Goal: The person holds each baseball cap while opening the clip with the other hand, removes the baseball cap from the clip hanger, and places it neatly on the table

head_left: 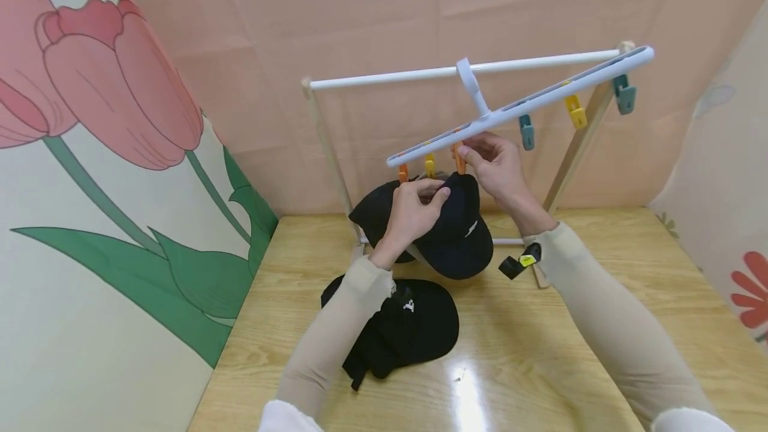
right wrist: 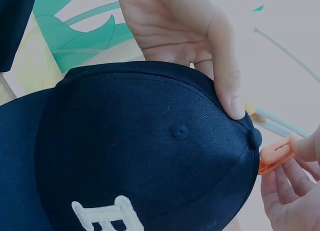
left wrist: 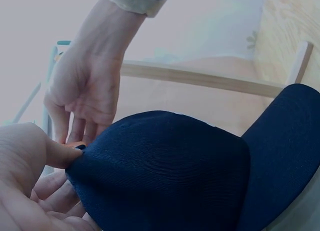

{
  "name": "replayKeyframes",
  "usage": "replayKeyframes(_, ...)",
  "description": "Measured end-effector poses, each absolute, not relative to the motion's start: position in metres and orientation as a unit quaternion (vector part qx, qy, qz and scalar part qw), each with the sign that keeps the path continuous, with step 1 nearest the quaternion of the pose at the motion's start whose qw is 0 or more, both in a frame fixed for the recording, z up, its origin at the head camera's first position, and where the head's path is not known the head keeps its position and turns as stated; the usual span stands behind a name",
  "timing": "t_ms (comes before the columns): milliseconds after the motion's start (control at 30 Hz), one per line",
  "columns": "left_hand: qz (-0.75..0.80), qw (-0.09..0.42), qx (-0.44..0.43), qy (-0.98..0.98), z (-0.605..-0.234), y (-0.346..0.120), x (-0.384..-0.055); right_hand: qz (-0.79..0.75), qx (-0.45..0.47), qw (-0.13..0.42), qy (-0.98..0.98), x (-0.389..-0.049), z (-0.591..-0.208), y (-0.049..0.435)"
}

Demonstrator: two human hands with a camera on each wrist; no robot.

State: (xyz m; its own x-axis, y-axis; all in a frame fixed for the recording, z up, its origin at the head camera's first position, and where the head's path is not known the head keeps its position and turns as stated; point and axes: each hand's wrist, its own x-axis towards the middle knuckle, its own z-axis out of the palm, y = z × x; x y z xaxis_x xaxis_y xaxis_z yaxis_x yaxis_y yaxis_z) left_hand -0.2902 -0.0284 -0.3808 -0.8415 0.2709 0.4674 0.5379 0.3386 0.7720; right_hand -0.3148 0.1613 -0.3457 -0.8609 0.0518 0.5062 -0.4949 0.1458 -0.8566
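My left hand (head_left: 414, 212) pinches the crown of a dark navy baseball cap (head_left: 453, 229) near its top button, thumb on the outside. The cap hangs with its brim down, and white embroidery (right wrist: 107, 215) shows on its front. My right hand (head_left: 503, 169) pinches an orange clothespin (head_left: 460, 159) between thumb and fingers. In the right wrist view this clothespin (right wrist: 276, 155) meets the cap's top beside the button. A second black cap (head_left: 373, 212) hangs behind my left hand, under another orange clothespin (head_left: 403, 173). The pale lilac clip hanger (head_left: 522, 109) above slants up to the right.
The hanger's hook (head_left: 471, 82) sits over the white rod (head_left: 384, 77) of a wooden-legged stand. Yellow (head_left: 575, 112) and dark teal clothespins (head_left: 527, 132) hang along the hanger's right half. Another black cap (head_left: 420, 325) lies on the wooden table (head_left: 516, 365), partly behind my left forearm.
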Motion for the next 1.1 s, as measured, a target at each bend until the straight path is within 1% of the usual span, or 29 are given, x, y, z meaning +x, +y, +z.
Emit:
replayKeyframes(533,-0.526,0.117,-0.238,-0.808,-0.38,-0.029,-0.283,0.629,0.17,0.208,-0.729,-0.308,-0.348,0.163)
replayKeyframes(767,-0.529,0.108,-0.235,-0.808,-0.38,-0.029,-0.281,0.629,0.191,0.21,-0.724,-0.307,-0.35,0.164)
replayKeyframes(1100,-0.533,0.099,-0.231,-0.808,-0.381,-0.03,-0.28,0.646,0.225,0.197,-0.702,-0.307,-0.358,0.169)
